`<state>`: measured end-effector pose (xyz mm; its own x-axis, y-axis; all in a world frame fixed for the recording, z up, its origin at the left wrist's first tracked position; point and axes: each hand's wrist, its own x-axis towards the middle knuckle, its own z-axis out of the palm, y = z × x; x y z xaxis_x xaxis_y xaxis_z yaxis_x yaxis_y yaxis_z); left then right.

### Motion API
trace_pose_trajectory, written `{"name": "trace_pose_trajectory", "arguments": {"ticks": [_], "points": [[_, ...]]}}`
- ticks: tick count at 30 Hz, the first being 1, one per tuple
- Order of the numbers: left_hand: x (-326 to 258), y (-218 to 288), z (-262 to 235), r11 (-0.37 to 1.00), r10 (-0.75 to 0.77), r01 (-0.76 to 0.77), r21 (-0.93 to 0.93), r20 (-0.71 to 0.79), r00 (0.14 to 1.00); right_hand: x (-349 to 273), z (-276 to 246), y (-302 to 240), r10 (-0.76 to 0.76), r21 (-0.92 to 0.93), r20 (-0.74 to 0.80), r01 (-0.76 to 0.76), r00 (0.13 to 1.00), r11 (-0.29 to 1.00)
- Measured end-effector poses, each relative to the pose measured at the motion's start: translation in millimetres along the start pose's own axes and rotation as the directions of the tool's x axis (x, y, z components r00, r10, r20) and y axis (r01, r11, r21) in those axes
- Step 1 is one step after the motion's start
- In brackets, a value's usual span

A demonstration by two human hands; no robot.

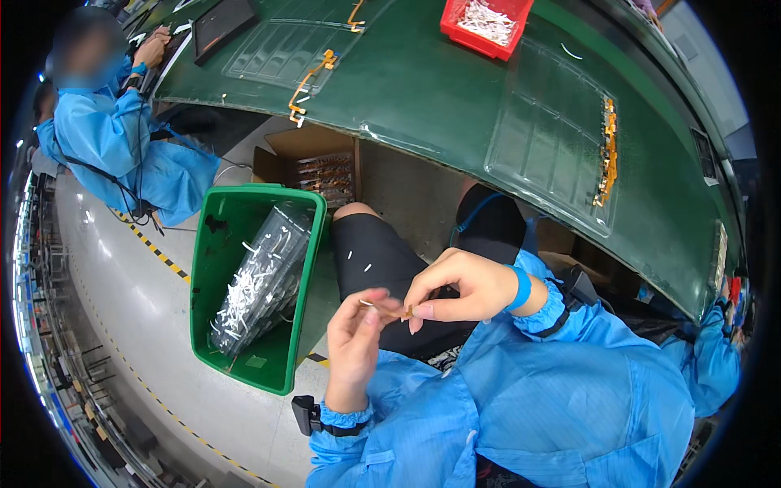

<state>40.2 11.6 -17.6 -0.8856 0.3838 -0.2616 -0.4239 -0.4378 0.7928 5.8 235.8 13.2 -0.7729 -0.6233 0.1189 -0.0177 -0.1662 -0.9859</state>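
Pinching one orange strip (397,310) between both hands, left hand (355,342) and right hand (460,286) (more strips (606,154) wait on the green table (439,89)); bin (213,268) holds white scraps.

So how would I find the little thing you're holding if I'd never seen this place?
Start at the big green bin on the floor, then move right to the two bare hands above the lap. Pinched between the left hand and the right hand is a thin orange-brown strip. Similar strips lie on the green table, but this is the only one in fingers.
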Motion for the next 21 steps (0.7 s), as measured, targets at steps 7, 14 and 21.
{"name": "trace_pose_trajectory", "arguments": {"ticks": [7, 14, 21], "points": [[3, 13, 9, 0.988, 0.126, -0.124, 0.092, -0.021, 0.992, -17, -12, 2, 0.052, -0.108, 0.010, -0.050, 0.999, 0.993], [3, 34, 22, 0.922, -0.065, 0.053, 0.383, 0.020, 0.998, -4, -22, 10, 0.064, -0.012, 0.087, -0.063, 0.994, 0.998], [0, 48, 31, 0.814, -0.101, 0.097, 0.573, -0.025, 0.995, 10, -2, 3, 0.066, -0.133, 0.035, -0.061, 0.997, 0.989]]}}
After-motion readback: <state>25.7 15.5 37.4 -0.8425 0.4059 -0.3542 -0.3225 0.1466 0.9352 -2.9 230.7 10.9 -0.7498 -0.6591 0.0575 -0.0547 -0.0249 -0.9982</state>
